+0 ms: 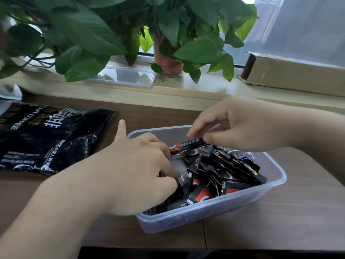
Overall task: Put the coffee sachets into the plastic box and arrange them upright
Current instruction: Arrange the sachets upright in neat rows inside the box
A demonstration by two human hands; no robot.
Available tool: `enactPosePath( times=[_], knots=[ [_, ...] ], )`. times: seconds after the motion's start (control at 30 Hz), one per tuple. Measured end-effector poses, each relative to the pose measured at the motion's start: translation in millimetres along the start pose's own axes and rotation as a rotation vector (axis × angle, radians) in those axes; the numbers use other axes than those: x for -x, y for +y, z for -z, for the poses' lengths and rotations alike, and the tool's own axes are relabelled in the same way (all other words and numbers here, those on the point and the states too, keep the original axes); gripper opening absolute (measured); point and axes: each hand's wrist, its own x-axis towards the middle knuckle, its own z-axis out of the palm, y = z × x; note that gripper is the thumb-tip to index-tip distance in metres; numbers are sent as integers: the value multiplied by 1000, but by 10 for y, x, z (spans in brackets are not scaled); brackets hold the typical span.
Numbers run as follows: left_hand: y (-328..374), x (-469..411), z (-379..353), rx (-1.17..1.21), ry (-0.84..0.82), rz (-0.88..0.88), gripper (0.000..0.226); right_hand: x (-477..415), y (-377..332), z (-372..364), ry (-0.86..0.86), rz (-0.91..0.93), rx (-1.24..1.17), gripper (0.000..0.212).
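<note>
box [270, 186]: translucent plastic | sachets [229, 171]: glossy foil | table [280, 221]: matt wood

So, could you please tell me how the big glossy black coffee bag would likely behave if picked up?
The big glossy black coffee bag lies crumpled and flattened on the wooden table, so it is probably floppy and light. Its shiny film may be slippery.
</note>
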Motion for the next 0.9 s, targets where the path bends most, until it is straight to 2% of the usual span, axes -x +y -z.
enactPosePath(
  times=[0.1,0.2,0.33,0.4,0.63,0.8,0.9],
  knots=[
    [-19,-17,-18,24,16,2,63,145,75,85,144,-56,172,20],
    [-38,-31,-39,45,32,-3,62,283,92,68,140,-164,322,12],
    [-16,-7,-10,52,-2,-13,59,367,63,-72,-13,-344,521,51],
    [5,3,8,52,-14,-2,53,352,39,-167,-79,-403,593,56],
    [29,19,19,47,-5,6,61,226,-14,-319,-24,-387,676,30],
    [29,38,36,54,-12,-2,53,224,26,-259,85,-392,657,31],
    [18,33,19,52,10,-11,60,260,35,-168,141,-425,534,32]
  ],
)
